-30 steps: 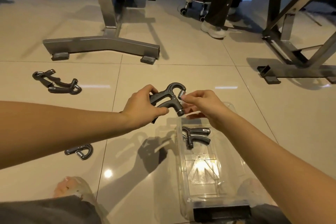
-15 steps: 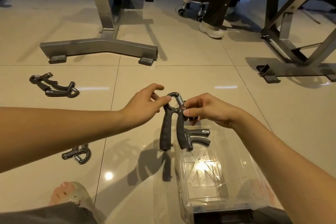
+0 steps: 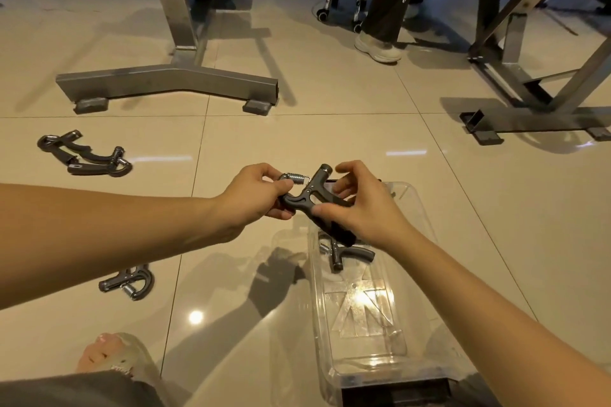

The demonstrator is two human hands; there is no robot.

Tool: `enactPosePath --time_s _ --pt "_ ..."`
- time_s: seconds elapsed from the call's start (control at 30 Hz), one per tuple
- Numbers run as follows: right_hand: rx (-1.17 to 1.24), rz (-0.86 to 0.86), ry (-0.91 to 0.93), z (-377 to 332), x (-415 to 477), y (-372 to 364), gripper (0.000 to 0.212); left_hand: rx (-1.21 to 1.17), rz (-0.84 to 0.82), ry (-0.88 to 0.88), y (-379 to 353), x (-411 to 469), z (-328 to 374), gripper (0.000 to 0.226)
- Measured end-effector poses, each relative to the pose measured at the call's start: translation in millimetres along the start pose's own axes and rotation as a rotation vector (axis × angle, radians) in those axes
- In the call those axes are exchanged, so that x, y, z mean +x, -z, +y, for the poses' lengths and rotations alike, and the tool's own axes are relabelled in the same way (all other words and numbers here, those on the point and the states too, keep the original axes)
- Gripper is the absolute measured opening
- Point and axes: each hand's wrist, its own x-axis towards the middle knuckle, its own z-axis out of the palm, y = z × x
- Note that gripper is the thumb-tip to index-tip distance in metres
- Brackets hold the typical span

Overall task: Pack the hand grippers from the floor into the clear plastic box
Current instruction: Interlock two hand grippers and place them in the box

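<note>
- Glossy beige floor tiles (image 3: pixel 330 129), lamp glare on them; grey metal stand base (image 3: pixel 165 82) far left, a second metal frame (image 3: pixel 529 122) far right, another person's white shoe (image 3: pixel 377 48) between the two.
- Left hand (image 3: pixel 254 195): I see thumb and fingers curled round the spring end of the held hand gripper (image 3: pixel 307 200) — the steel spring (image 3: pixel 296 178) shows just above the thumb.
- Right hand (image 3: pixel 360 208): thumb and lower fingers pinch the gripper's black handles; forefinger lifted, touching nothing that I can make out.
- Held hand gripper is off the floor, handles slanting towards the near right, over the far left part of the clear plastic box (image 3: pixel 418 208).
- Box lies on the floor, right of centre, long side running near to far, open on top.
- One packed gripper (image 3: pixel 350 253) lies inside at the far end, directly beneath the right hand.
- Loose on the floor: two grippers (image 3: pixel 86 157) together at far left; a single gripper (image 3: pixel 130 281) at near left, well apart from the box.
- Foot in a clear sandal (image 3: pixel 112 360) at the near left edge.
</note>
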Motion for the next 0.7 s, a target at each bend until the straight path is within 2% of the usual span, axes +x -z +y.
enactPosePath --time_s 0.07,0.13,0.23,0.33,0.37,0.43,0.47,0.53,0.6,0.7 --pt "-0.238 0.009 0.107 2.1 -8.1 -2.0 0.071 -0.007 0.011 0.014 -3.5 2.8 -0.3 0.013" --pt "-0.376 0.029 0.195 6.7 -10.6 -1.7 0.063 -0.034 -0.006 0.033 -9.0 3.3 0.0 0.013" --pt "-0.426 0.000 0.218 17.3 -9.1 7.2 0.059 -0.052 -0.069 0.056 -19.8 2.4 1.2 0.012" --pt "-0.485 -0.071 0.249 30.1 -8.2 18.6 0.058 0.035 -0.134 0.066 -29.1 2.4 -2.8 0.016" --pt "-0.486 -0.087 0.248 34.9 -7.9 22.7 0.057 0.117 -0.149 0.045 -30.9 3.6 -6.0 0.021" --pt "-0.492 -0.113 0.216 46.2 -7.3 28.9 0.058 0.442 -0.174 -0.093 -30.0 9.1 -15.2 0.034" --pt "-0.499 -0.124 0.188 53.3 -7.3 30.1 0.058 0.662 -0.193 -0.181 -27.7 12.5 -19.6 0.046" --pt "-0.491 -0.148 0.122 68.2 -10.4 29.2 0.055 1.058 -0.237 -0.328 -23.7 17.5 -27.0 0.084" --pt "-0.486 -0.185 0.066 85.3 -17.9 22.8 0.049 1.247 -0.294 -0.428 -23.0 22.8 -36.8 0.114" --pt "-0.518 -0.248 -0.002 113.6 -33.4 3.1 0.044 1.351 -0.354 -0.484 -25.5 31.0 -50.0 0.130"
